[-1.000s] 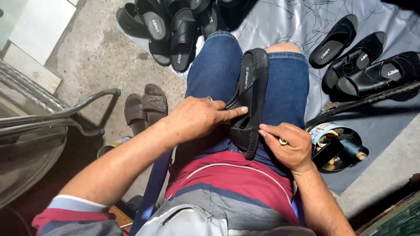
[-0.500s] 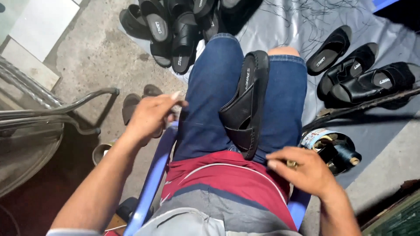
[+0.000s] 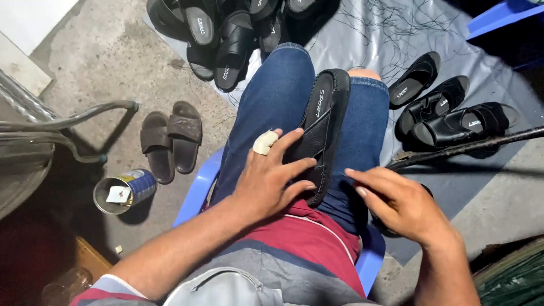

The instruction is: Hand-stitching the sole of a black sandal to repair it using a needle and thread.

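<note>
Black leather, stitched round the sole, the sandal point(image 3: 324, 127) lies lengthwise on the seated person's lap between the blue-jeaned thighs, toe pointing to twelve o'clock. The left hand point(image 3: 271, 178) lies flat on its strap, fingers spread wide, one fingertip wrapped in a pale bandage point(image 3: 265, 143). At three o'clock from the sandal's heel the right hand point(image 3: 396, 201) hovers just beside it, fingers loosely extended and holding nothing. Further out, a heap of black sandals point(image 3: 226, 31) sits at eleven o'clock, three more point(image 3: 447, 113) lie on grey sheeting at two, and brown slides point(image 3: 171, 139) and an open tin point(image 3: 124, 190) rest at nine.
</note>
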